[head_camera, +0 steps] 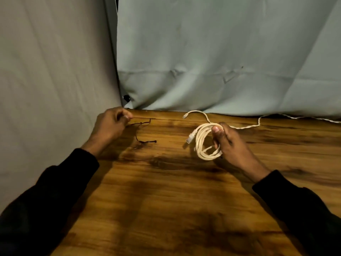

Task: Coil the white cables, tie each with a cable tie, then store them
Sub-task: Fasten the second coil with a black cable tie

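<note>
The right hand (227,143) grips one coiled white cable (204,143), fingers and thumb curled round the right side of the coil, holding it upright just above the wooden desk (166,200). The coil's long axis runs near to far, with a white connector (191,137) sticking out on its left, pointing down and left. A second white cable (258,124) trails uncoiled behind the coil, running right along the desk's far edge. Well left of the coil, the left hand (110,124) pinches the end of one dark cable tie (142,121) between thumb and curled fingers. Another dark cable tie (145,141) lies on the desk, between hand and coil.
</note>
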